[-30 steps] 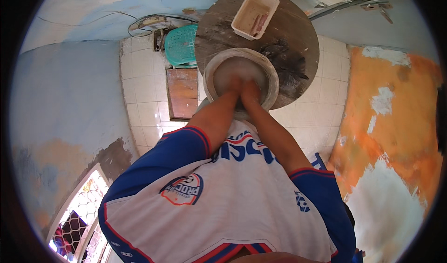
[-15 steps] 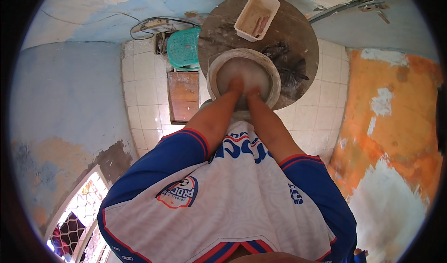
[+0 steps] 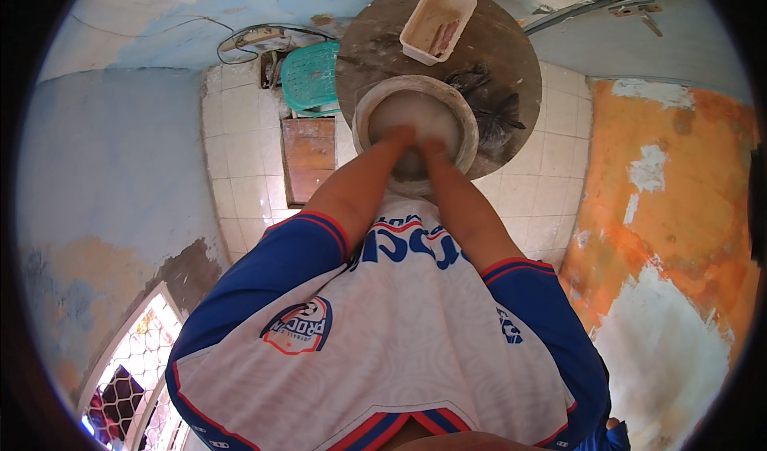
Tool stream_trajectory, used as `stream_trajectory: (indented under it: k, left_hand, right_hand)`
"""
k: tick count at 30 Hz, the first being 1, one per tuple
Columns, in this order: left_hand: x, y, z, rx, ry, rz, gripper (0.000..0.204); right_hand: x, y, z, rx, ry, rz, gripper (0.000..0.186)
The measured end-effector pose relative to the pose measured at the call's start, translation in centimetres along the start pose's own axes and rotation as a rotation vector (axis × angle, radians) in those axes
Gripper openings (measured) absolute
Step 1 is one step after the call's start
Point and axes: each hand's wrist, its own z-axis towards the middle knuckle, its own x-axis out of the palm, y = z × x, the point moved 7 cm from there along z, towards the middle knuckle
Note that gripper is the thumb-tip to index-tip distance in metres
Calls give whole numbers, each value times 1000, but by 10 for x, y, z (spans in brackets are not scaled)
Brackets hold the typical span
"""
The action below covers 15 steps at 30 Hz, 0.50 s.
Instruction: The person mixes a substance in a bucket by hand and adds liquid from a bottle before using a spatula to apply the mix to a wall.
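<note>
A round, grey-stained basin (image 3: 462, 109) of cloudy greyish water (image 3: 411, 107) stands at the front of the round dark wooden table (image 3: 367, 35). Both my forearms reach into it. My left hand (image 3: 401, 135) and my right hand (image 3: 431, 146) are close together, mostly sunk in the murky water, so their fingers and anything in them are hidden. Behind the basin is a white rectangular plastic tub (image 3: 431, 15) with pinkish-brown pieces in it. To its right lie crumpled black plastic bags (image 3: 494, 119).
Left of the table are a green plastic chair (image 3: 307, 79), a brown wooden board (image 3: 311, 163) and loose cables (image 3: 240, 55) along the wall. The floor is tiled (image 3: 244, 131). A patchy orange wall (image 3: 663, 195) is at right, a pale blue one with a barred window (image 3: 120, 387) at left.
My hands shift slightly within the water, staying low in the basin. The table and basin sit a little higher and further left in the picture than half a second ago.
</note>
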Motion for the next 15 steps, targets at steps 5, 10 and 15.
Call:
stream_trajectory:
  k: [5,10,15]
  left_hand:
    - [-40,3,-8,0,-364,-220,52]
    - [-28,35,17,-81,-284,-370,61]
    - [-40,20,-5,-166,-66,-719,49]
  right_hand:
    - [-22,-1,-5,-15,-107,62,31]
    - [-59,8,-19,-88,-448,40,25]
    - [-31,-26,37,-46,-385,228,26]
